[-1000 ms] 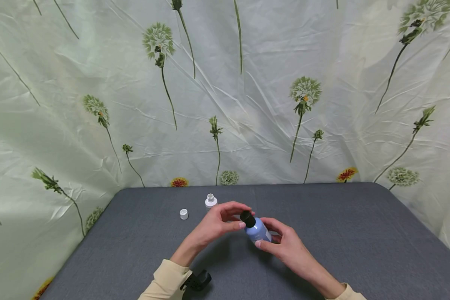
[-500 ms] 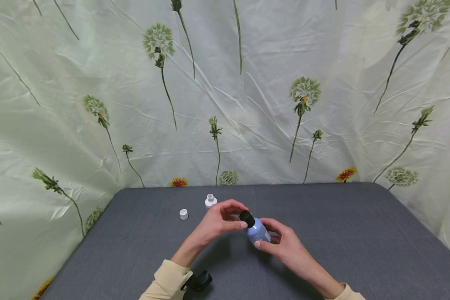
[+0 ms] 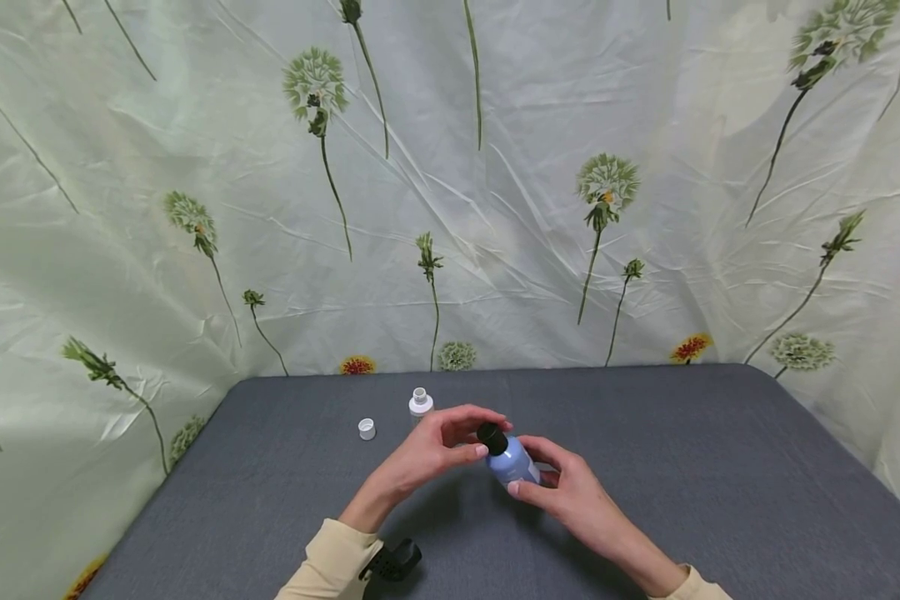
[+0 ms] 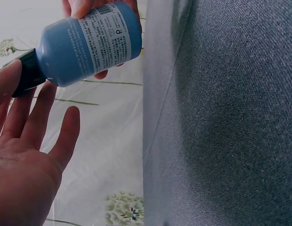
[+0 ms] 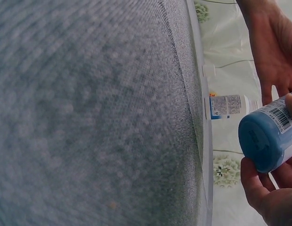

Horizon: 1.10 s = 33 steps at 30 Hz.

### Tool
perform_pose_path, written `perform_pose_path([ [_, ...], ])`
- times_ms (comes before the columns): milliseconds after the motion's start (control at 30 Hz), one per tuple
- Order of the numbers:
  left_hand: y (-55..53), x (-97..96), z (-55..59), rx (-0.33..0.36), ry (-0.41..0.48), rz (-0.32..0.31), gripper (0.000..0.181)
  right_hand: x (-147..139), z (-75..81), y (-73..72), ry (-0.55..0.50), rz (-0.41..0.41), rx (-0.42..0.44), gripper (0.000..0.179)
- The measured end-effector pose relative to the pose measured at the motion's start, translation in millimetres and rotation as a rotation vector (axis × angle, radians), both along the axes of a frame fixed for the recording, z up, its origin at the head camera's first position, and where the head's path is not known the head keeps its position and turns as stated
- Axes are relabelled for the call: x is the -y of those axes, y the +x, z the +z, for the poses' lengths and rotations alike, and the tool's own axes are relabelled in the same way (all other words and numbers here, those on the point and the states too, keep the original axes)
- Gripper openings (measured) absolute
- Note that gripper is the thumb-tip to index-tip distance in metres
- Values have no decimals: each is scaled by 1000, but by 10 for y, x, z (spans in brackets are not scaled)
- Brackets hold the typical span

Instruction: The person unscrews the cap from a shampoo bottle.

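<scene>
A blue bottle (image 3: 513, 467) with a black cap (image 3: 492, 438) is held tilted above the table, its cap toward the upper left. My right hand (image 3: 570, 485) grips the bottle's body near its base. At the cap, my left hand (image 3: 444, 442) pinches with thumb and fingers; the left wrist view shows the thumb on the cap (image 4: 29, 74) and the little finger apart from it. The printed label (image 4: 106, 40) with a barcode faces that camera. Whether the cap is loose on the neck cannot be seen.
Behind my left hand stands an uncapped white bottle (image 3: 421, 404), its lower part hidden in the head view. A small white cap (image 3: 367, 429) lies to its left on the dark grey table (image 3: 682, 467). A flower-print curtain (image 3: 510, 192) hangs behind the table.
The fingers of my left hand have shifted back and then forward again around the black cap. The right hand keeps its grip, and the bottle has hardly moved.
</scene>
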<state>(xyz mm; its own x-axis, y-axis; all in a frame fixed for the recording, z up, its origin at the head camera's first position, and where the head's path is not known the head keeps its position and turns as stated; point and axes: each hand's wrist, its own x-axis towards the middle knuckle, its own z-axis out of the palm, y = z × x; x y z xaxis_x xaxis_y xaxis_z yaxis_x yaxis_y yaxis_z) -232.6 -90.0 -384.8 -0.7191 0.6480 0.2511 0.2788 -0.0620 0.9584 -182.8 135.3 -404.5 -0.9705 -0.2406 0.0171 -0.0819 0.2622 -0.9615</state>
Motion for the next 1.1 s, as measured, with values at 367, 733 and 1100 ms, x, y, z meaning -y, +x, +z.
perform_pose_path([
  [367,1,-13,13,2,-80,126,32,4,1,17,-38,24,-7,57],
  [733,-3,-39,2,-50,-90,189,32,3,-19,20,-29,33,-32,55],
  [1100,4,-35,19,-90,-112,172,33,-7,-15,12,-47,35,-24,57],
])
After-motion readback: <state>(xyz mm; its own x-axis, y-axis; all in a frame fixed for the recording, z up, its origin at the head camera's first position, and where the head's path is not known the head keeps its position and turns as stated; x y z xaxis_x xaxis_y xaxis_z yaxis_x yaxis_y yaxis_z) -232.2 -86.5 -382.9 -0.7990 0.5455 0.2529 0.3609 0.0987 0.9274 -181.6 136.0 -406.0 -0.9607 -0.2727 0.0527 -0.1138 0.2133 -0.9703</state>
